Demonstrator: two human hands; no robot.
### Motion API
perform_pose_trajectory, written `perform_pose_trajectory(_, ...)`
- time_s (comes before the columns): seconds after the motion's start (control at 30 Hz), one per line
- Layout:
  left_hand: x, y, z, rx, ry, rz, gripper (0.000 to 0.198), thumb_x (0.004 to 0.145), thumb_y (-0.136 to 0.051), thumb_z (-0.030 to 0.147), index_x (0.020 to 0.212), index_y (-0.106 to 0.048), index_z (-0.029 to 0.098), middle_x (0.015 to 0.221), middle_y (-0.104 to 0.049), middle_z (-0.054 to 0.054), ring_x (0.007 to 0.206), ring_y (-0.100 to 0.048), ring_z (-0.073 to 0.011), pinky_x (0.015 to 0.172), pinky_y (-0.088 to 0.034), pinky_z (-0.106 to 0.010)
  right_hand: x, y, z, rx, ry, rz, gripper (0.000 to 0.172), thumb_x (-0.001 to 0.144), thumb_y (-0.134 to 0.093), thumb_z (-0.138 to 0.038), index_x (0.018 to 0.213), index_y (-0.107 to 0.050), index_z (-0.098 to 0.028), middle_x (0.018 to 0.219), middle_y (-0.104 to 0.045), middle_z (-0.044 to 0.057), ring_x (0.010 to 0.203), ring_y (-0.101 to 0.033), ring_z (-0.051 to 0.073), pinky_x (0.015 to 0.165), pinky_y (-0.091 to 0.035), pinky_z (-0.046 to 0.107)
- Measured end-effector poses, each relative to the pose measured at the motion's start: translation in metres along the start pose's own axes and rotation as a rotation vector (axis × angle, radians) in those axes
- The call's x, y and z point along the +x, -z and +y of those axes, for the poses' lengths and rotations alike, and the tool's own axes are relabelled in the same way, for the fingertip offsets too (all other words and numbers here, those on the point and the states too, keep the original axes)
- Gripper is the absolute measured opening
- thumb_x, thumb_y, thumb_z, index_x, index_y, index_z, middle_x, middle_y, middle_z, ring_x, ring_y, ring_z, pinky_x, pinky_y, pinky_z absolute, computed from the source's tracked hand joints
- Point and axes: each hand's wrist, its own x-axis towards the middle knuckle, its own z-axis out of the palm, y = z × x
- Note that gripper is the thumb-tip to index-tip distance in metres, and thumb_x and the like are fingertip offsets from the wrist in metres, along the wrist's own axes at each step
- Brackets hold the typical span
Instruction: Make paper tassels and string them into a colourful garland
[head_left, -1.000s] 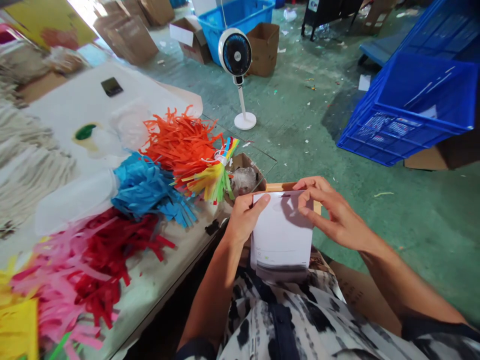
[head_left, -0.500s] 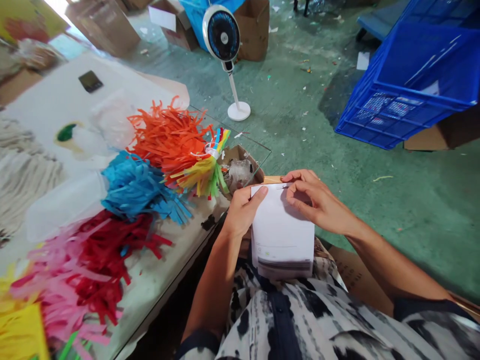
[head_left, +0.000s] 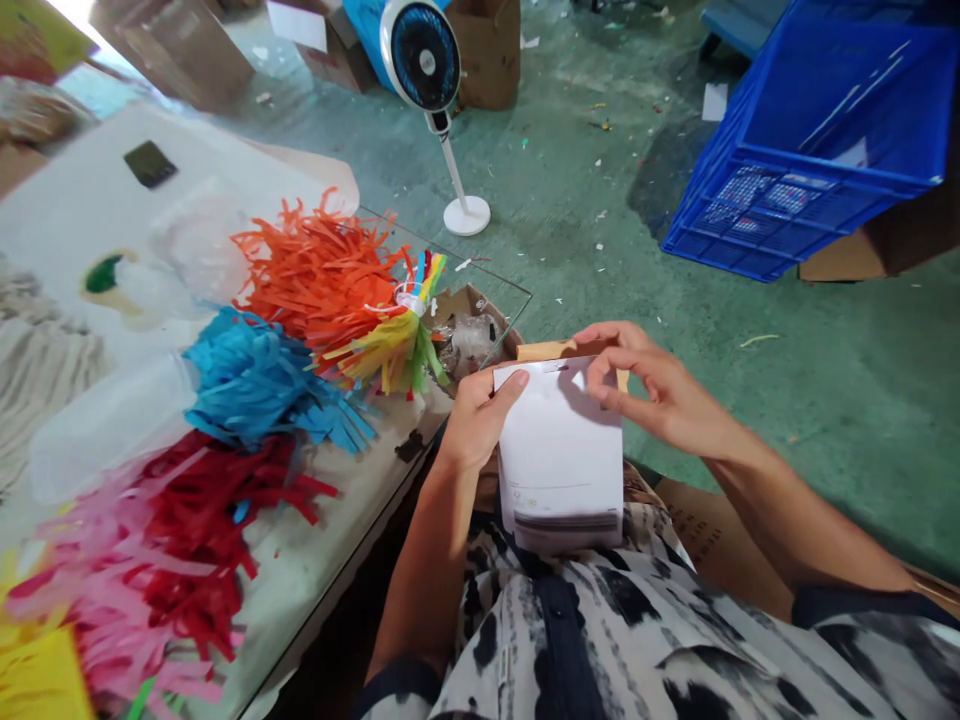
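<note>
A white printed card packet (head_left: 559, 440) with a small slot near its top edge rests upright against my lap. My left hand (head_left: 484, 415) is closed on its upper left corner, thumb on the front and fingers behind. At the upper right, my right hand (head_left: 649, 385) is curled with thumb and index fingertips close together, just in front of the card. Whatever sits between those fingertips, if anything, is too small to make out. A shadow of this hand falls on the card. Behind the card's top edge shows a tan cardboard edge (head_left: 544, 350).
On the white table to the left lie orange (head_left: 322, 285), blue (head_left: 255, 380), red (head_left: 202, 530) and pink (head_left: 105, 590) paper-strip bundles. A box with clear plastic (head_left: 469, 340) stands by the table corner. Beyond are a fan (head_left: 427, 65) and a blue crate (head_left: 817, 160) on the floor.
My right fingertips have moved a little right, off the slot at the card's top, which now shows. My left hand keeps its hold. The whole view has shifted slightly.
</note>
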Motion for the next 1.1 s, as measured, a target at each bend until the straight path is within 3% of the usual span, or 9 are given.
perform_pose_trajectory(0.2,-0.002,0.000,0.002,0.001,0.001,-0.039,0.052,0.084,-0.085,0.049,0.122,-0.080,0.013,0.106,-0.082,-0.013,0.077,-0.072,-0.0187,0.064,-0.051,-0.024,0.001,-0.020,-0.002,-0.079,0.040,-0.015,0.006,0.100,-0.063,-0.023,0.094,-0.064,-0.025,0.142,-0.060,0.009,0.135,-0.052,0.031,0.112,-0.042,0.059)
perform_pose_trajectory(0.87,-0.003,0.000,0.000,-0.008,-0.009,-0.049,0.047,0.087,-0.083,0.048,0.119,-0.082,0.014,0.108,-0.082,-0.012,0.076,-0.073,-0.0185,0.063,-0.052,-0.024,0.003,-0.033,-0.001,-0.279,0.111,0.114,0.004,0.098,-0.064,-0.022,0.100,-0.062,-0.025,0.135,-0.062,0.010,0.132,-0.053,0.031,0.110,-0.042,0.054)
perform_pose_trajectory(1.0,-0.004,0.000,0.000,-0.018,-0.016,-0.062,0.046,0.088,-0.082,0.047,0.120,-0.082,0.014,0.107,-0.082,-0.012,0.078,-0.074,-0.0198,0.064,-0.054,-0.024,-0.002,-0.038,0.003,-0.378,0.099,0.167,0.012,0.097,-0.069,-0.031,0.104,-0.061,-0.026,0.142,-0.060,0.011,0.136,-0.053,0.034,0.112,-0.040,0.057)
perform_pose_trajectory(1.1,-0.005,0.000,0.000,-0.023,-0.013,-0.046,0.046,0.088,-0.082,0.047,0.120,-0.082,0.014,0.104,-0.083,-0.012,0.080,-0.075,-0.0207,0.067,-0.056,-0.025,-0.002,-0.038,0.004,-0.385,0.082,0.257,0.040,0.092,-0.075,-0.043,0.124,-0.057,-0.026,0.152,-0.052,0.017,0.141,-0.050,0.039,0.113,-0.041,0.061)
